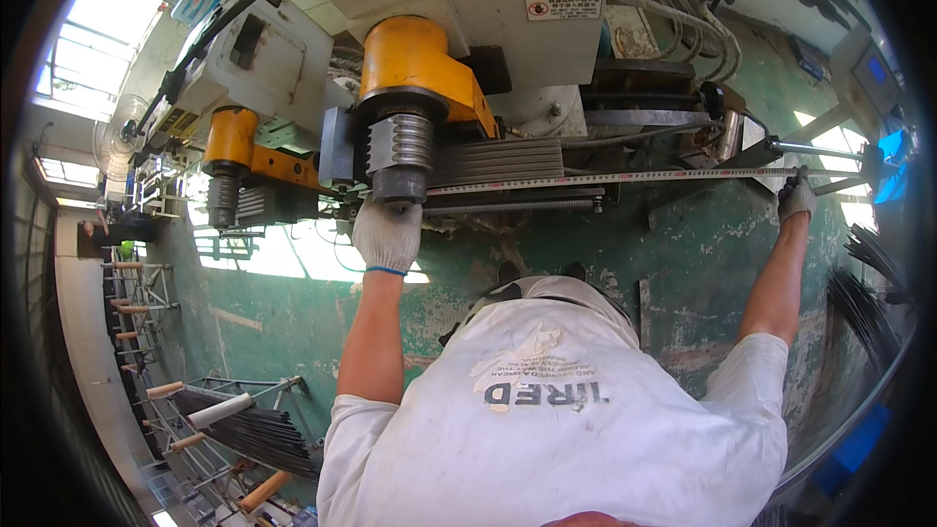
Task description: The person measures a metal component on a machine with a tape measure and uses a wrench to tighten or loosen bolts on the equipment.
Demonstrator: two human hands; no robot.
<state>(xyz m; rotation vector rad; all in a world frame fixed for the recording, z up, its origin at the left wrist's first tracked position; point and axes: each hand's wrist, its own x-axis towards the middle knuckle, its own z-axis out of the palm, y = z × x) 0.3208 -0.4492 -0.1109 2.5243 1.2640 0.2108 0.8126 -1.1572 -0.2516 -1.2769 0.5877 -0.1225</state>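
Observation:
A measuring tape is stretched out along the front of a bending machine. At its right end my right hand, in a pale work glove with dark fingertips, is closed on the tape. My left hand, in a knit glove with a blue cuff, is at the tape's other end, just below a ribbed steel bending die. Its fingers are mostly hidden behind the die's lower collar. Above the die sits the machine's orange arm. A ribbed metal block lies just behind the tape.
A second orange bending head stands to the left. Dark rods lie on a roller rack at lower left, and more bundled rods are at right. A control box stands far right. Below stretches the worn green floor.

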